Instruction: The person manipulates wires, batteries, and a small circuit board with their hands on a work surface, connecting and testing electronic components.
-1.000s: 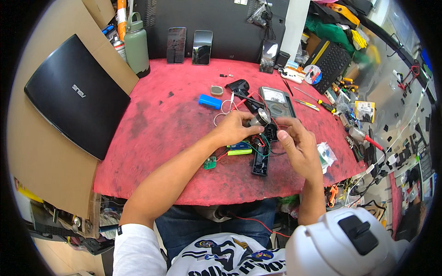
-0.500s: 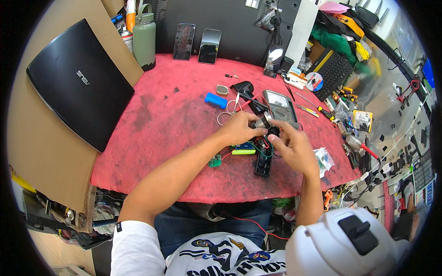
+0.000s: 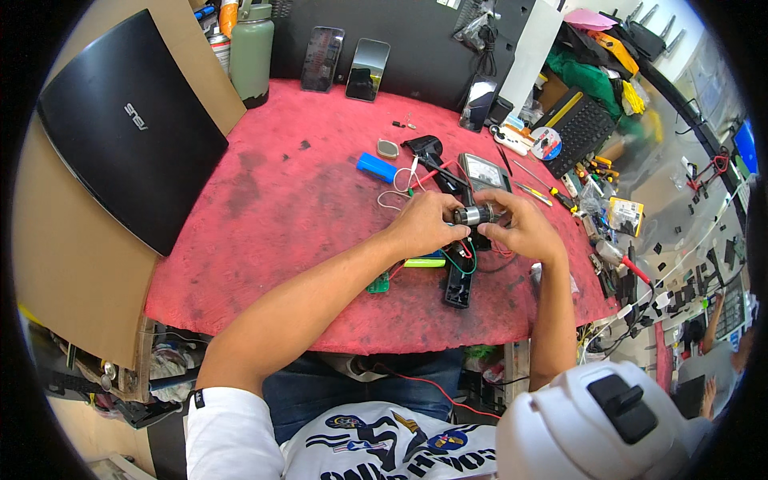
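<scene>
While both hands meet at the centre of the frame, the left hand (image 3: 424, 226) and right hand (image 3: 524, 230) each close their grip on an end of a small metal cylinder (image 3: 472, 215), its ends hidden by fingers. Thin wires (image 3: 460, 260) trail beneath to a black casing (image 3: 458, 286) on the red worktop (image 3: 280, 208). A green bottle (image 3: 252, 52) stands upper left, contents unseen.
</scene>
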Motion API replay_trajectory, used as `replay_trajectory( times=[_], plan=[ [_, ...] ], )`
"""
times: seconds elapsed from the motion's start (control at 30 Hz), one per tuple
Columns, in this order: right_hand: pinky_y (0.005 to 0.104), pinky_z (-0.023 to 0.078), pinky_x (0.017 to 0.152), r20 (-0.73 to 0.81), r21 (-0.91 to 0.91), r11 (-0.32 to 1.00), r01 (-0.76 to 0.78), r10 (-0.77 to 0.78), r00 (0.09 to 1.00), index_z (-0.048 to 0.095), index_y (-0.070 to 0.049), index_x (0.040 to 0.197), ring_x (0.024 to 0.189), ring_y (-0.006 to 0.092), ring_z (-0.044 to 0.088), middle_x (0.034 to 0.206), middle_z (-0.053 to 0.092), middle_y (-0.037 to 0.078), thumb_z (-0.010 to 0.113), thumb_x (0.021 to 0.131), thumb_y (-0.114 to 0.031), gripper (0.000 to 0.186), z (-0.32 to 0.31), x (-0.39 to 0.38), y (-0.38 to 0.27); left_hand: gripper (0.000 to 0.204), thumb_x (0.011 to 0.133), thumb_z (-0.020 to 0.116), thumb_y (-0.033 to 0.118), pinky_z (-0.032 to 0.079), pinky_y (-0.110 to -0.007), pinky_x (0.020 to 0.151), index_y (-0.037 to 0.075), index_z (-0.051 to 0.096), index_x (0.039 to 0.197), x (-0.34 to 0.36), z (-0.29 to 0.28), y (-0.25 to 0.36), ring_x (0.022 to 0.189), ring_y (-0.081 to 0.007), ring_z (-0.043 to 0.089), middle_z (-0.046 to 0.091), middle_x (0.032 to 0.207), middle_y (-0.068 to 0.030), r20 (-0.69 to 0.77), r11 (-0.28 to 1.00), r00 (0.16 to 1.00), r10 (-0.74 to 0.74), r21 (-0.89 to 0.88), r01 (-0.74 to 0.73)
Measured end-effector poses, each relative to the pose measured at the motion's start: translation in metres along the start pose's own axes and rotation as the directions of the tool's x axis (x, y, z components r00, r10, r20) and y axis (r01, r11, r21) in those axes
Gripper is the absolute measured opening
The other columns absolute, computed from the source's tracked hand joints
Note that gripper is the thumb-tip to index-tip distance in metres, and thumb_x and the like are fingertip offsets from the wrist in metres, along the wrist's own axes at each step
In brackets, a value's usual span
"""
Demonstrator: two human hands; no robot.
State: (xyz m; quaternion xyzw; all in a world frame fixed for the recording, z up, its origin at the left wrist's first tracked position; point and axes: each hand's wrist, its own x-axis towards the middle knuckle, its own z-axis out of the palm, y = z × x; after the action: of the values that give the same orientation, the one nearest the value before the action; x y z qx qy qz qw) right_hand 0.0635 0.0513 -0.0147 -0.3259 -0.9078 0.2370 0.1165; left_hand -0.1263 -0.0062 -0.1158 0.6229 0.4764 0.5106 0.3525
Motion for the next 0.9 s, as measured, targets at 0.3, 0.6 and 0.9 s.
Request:
replay_trajectory(
  times=[0.3, 0.6, 0.9],
  plan=[
    [0.0464, 0.04, 0.105, -0.245, -0.309, 0.919, 0.243, -0.324, 0.914, 0.065, -0.004, 0.112, 0.122, 0.038, 0.053, 0.133, 0.054, 0.019, 0.062, 0.074, -0.002, 0.038, 0.034, -0.016, 0.002, 0.035, 0.074, 0.08, 0.015, 0.054, -0.032, 0.072, -0.002, 0.071, 0.104, 0.0, 0.0, 0.0, 0.077, -0.0183, 0.071, 0.074, 0.085, -0.0142, -0.029, 0.988, 0.997, 0.065, 0.14, -0.061],
    [0.0386, 0.051, 0.079, -0.086, -0.122, 0.983, 0.137, -0.148, 0.985, 0.067, -0.004, 0.107, 0.096, 0.0316, 0.064, 0.102, 0.066, 0.015, 0.075, 0.075, -0.009, 0.034, 0.016, -0.009, -0.003, 0.037, 0.07, 0.08, 0.003, 0.054, -0.034, 0.082, 0.0, 0.067, 0.105, -0.002, 0.002, 0.0, 0.087, -0.0192, 0.07, 0.072, 0.092, -0.0121, -0.035, 0.986, 0.987, 0.155, 0.071, -0.153],
    [0.0386, 0.05, 0.077, -0.22, -0.128, 0.945, 0.301, -0.323, 0.921, 0.066, -0.003, 0.101, 0.09, 0.0306, 0.065, 0.096, 0.065, 0.013, 0.079, 0.07, -0.006, 0.034, 0.024, -0.012, 0.009, 0.037, 0.07, 0.08, 0.0, 0.052, -0.035, 0.086, 0.001, 0.064, 0.103, -0.005, 0.003, 0.008, 0.09, -0.0199, 0.068, 0.071, 0.092, -0.0103, -0.015, 0.991, 0.992, 0.128, 0.033, -0.127]
  ],
)
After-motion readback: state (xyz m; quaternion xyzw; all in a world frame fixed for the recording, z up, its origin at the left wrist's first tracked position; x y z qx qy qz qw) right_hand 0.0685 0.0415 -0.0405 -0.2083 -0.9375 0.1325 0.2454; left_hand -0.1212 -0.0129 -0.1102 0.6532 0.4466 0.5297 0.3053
